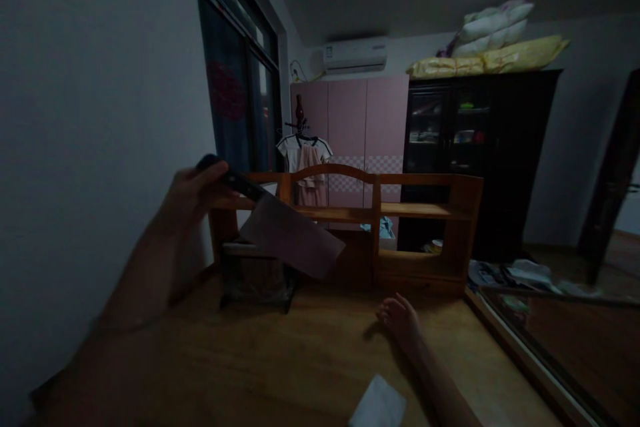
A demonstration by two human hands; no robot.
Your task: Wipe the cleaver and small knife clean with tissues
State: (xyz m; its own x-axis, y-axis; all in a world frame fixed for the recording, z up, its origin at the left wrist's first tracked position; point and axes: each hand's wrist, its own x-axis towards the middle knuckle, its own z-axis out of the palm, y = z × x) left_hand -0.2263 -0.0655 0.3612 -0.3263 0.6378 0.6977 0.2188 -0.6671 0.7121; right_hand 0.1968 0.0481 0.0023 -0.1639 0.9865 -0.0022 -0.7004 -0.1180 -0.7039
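The dark cabinet [525, 140] and the pink wardrobe [346, 120] stood along the far wall. The wooden desktop [300, 360] occupied the lower view, with a wooden rack [425, 211] at its far edge. The cleaver [293, 237] was raised above the desktop, before the rack, broad blade angled down and rightward. The left hand [196, 192] was clamped on its dark handle. The right hand [400, 321], well apart from the left, was low over the desktop, fingers curled; full closure could not be determined. A white sheet [380, 403] lay near the right forearm.
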